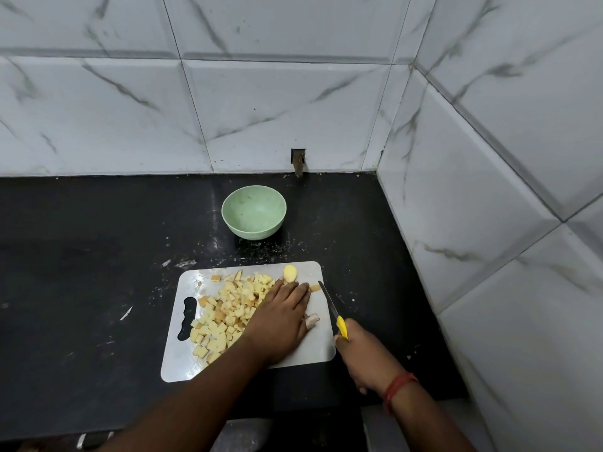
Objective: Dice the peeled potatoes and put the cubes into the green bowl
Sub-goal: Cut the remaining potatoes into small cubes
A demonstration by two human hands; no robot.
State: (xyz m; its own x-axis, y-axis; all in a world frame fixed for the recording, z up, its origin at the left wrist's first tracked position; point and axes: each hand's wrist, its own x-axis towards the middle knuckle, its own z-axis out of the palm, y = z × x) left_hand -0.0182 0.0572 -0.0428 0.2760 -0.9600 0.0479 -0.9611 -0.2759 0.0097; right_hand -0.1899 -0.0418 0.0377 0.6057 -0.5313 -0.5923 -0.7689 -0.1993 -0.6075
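Note:
A pile of yellow potato cubes [225, 313] covers the left half of a white cutting board [321, 344]. My left hand [282, 316] lies flat on the board with straight fingers, its edge against the pile. Just beyond its fingertips sits a rounded uncut potato piece [289, 273], and a single cube [315, 288] lies to the right. My right hand [360, 349] grips the yellow handle of a knife [329, 301], whose blade points away over the board's right edge. The green bowl [254, 212] stands empty on the counter behind the board.
The black counter [81, 256] is speckled with white crumbs around the board. Tiled walls close it in at the back and on the right [489, 239]. A small dark opening [298, 159] sits in the back wall behind the bowl.

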